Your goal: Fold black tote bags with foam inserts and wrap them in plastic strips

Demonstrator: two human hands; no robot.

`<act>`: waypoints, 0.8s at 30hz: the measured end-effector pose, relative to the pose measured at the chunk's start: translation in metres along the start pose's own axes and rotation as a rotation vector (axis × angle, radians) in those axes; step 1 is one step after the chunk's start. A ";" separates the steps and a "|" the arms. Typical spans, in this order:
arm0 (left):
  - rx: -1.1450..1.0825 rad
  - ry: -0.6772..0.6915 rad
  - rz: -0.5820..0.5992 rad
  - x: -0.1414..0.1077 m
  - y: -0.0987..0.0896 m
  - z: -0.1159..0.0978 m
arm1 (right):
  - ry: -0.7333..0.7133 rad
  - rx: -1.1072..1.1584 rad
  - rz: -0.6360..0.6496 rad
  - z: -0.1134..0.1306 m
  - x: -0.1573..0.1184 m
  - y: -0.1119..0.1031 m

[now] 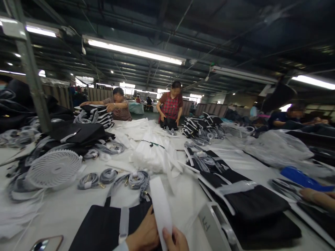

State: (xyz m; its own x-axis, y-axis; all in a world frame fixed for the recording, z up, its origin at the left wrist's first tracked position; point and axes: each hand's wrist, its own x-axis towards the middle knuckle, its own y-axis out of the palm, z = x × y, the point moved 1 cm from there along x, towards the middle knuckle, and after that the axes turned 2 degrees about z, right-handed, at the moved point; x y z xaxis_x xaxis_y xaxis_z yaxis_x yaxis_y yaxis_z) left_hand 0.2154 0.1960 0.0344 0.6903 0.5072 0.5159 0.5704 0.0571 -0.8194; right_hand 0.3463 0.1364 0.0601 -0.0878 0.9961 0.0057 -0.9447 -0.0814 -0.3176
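A black bag [101, 223] lies flat in front of me, with a pale wrapped strap [124, 223] across it. My right hand [176, 240] pinches the lower part of a long white strip [160, 205], which stands up over the bag's right side. Close against that strip, my left hand [146, 230] is closed at the bag's upper right edge. Just above its fingers shows a short black loop with gold-coloured metal; what the fingers hold is hidden. A coiled grey wrapped strap [137, 180] lies beyond the bag.
A white fan [54, 169] and phone [48, 243] are left; a grey tape dispenser [218, 228] and stacked black bags [251, 198] right. White strips [150, 153] pile up centrally. Another person's hand [318, 198] reaches in at right; two people [171, 106] work across the table.
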 end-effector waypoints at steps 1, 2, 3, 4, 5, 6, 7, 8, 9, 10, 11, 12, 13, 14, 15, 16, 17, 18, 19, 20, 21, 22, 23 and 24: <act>-0.074 -0.002 0.023 0.000 -0.006 -0.001 | -0.008 -0.050 -0.058 0.003 -0.002 0.003; -0.162 -0.028 0.032 -0.002 -0.014 -0.001 | -0.004 -0.087 -0.101 0.008 -0.005 0.005; -0.241 -0.072 0.022 -0.004 -0.024 -0.001 | 0.005 -0.122 -0.128 0.012 -0.007 0.006; -0.325 -0.141 -0.002 -0.008 -0.034 0.000 | 0.011 -0.163 -0.155 0.017 -0.010 0.007; -0.386 -0.206 -0.022 -0.012 -0.044 0.000 | 0.017 -0.210 -0.180 0.020 -0.013 0.007; -0.454 -0.288 -0.043 -0.017 -0.052 0.001 | 0.023 -0.259 -0.193 0.023 -0.016 0.008; -0.583 -0.403 -0.059 -0.022 -0.058 0.001 | 0.022 -0.306 -0.196 0.025 -0.019 0.009; -0.727 -0.513 -0.061 -0.027 -0.062 0.000 | 0.014 -0.353 -0.193 0.026 -0.022 0.011; -0.887 -0.630 -0.062 -0.031 -0.063 -0.002 | 0.000 -0.400 -0.185 0.026 -0.025 0.012; -1.038 -0.738 -0.064 -0.033 -0.063 -0.006 | -0.020 -0.443 -0.176 0.026 -0.028 0.014; -1.156 -0.824 -0.079 -0.032 -0.061 -0.011 | -0.043 -0.484 -0.171 0.027 -0.030 0.016; -1.236 -0.891 -0.119 -0.030 -0.058 -0.017 | -0.067 -0.520 -0.172 0.027 -0.033 0.017; -1.280 -0.943 -0.184 -0.026 -0.057 -0.022 | -0.094 -0.549 -0.174 0.027 -0.034 0.018; -1.297 -0.978 -0.263 -0.022 -0.058 -0.025 | -0.126 -0.569 -0.170 0.027 -0.036 0.019; -1.293 -1.001 -0.343 -0.019 -0.061 -0.028 | -0.163 -0.582 -0.159 0.027 -0.037 0.019; -1.272 -1.015 -0.412 -0.018 -0.068 -0.028 | -0.202 -0.596 -0.144 0.026 -0.037 0.019; -1.230 -1.024 -0.460 -0.019 -0.078 -0.027 | -0.240 -0.613 -0.131 0.026 -0.038 0.020; -1.161 -1.035 -0.481 -0.025 -0.091 -0.025 | -0.269 -0.637 -0.124 0.026 -0.038 0.020; -1.057 -1.046 -0.475 -0.035 -0.104 -0.023 | -0.287 -0.663 -0.125 0.026 -0.038 0.021; -0.917 -1.057 -0.447 -0.050 -0.118 -0.021 | -0.299 -0.693 -0.130 0.026 -0.038 0.021; -0.744 -1.064 -0.400 -0.067 -0.130 -0.021 | -0.308 -0.727 -0.131 0.026 -0.037 0.022; -0.558 -1.057 -0.338 -0.087 -0.138 -0.023 | -0.318 -0.761 -0.121 0.027 -0.037 0.023; -0.390 -1.025 -0.281 -0.107 -0.143 -0.027 | -0.328 -0.796 -0.099 0.028 -0.036 0.024; -0.266 -0.958 -0.231 -0.127 -0.142 -0.033 | -0.336 -0.832 -0.069 0.029 -0.035 0.025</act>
State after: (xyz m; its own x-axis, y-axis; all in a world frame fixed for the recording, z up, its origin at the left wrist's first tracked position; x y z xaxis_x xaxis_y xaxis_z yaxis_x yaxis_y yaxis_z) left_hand 0.0614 0.0953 0.0938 -0.0290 0.9894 0.1421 0.8054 0.1074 -0.5830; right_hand 0.3163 0.0982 0.0792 -0.2504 0.9248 0.2863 -0.4288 0.1592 -0.8893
